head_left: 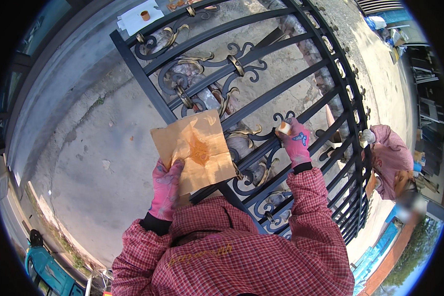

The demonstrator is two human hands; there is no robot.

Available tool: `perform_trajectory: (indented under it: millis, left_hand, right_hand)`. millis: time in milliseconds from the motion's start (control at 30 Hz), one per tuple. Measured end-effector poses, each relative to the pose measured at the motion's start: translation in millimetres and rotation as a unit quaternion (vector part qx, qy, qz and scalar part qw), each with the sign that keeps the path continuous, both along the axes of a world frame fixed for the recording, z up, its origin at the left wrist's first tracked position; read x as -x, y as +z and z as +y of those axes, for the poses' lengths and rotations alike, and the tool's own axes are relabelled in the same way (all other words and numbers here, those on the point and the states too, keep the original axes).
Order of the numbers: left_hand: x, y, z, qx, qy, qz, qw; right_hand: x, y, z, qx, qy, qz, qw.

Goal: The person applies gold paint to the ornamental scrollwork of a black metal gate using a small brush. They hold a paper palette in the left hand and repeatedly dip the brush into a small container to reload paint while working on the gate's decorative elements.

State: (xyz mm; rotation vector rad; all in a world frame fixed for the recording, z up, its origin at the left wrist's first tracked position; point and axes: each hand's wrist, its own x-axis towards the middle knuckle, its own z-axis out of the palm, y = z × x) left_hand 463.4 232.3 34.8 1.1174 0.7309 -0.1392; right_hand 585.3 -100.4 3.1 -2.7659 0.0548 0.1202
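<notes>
1. Head view: looking down on black gate (276, 93), stretching from lower centre to upper edge.
2. Left hand (165, 191): gripping brown paper (217, 170) by near-left edge, thumb on top; cannot tell finger placement beneath. Holding paper over gate's left side, orange-brown smear (200, 151) facing up.
3. Right hand (297, 142): pinching small pale sponge (284, 128), stained brown on one side, fingers narrow around it. Poised just beside dark scroll (277, 116); cannot tell whether touching.
4. Done, by judgement: gold on collars (236, 65) and leaves (251, 129), at spots both far and near. Presumably dabbed on; cannot confirm.
5. Left to do, by judgement: perhaps scroll beside right hand, looking plain dark. Similar dark curves farther off, so cannot tell whether meant for colour. Would log as partway; no firm count possible.
6. Supplies: plenty of colour showing in smear; orange-brown cup (145, 15) on white sheet (128, 23) beyond gate's far left corner.
7. Far right: co-worker's gloved hand (367, 136) at gate's arched edge; cannot tell purpose.
</notes>
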Motion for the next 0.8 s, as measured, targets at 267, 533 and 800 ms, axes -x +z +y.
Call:
perform_trajectory:
  millis: [267, 533, 800]
  left_hand:
    - [-7, 1, 0, 0.007, 0.007, 0.003, 1.000]
    - [-10, 9, 1, 0.001, 0.009, 0.013, 1.000]
    - [-11, 8, 2, 0.005, -0.019, 0.016, 1.000]
  right_hand:
    - [8, 24, 3, -0.011, -0.085, 0.065, 0.994]
    - [0, 7, 2, 0.040, -0.057, 0.091, 0.993]
    - [3, -8, 2, 0.023, -0.024, -0.022, 0.999]
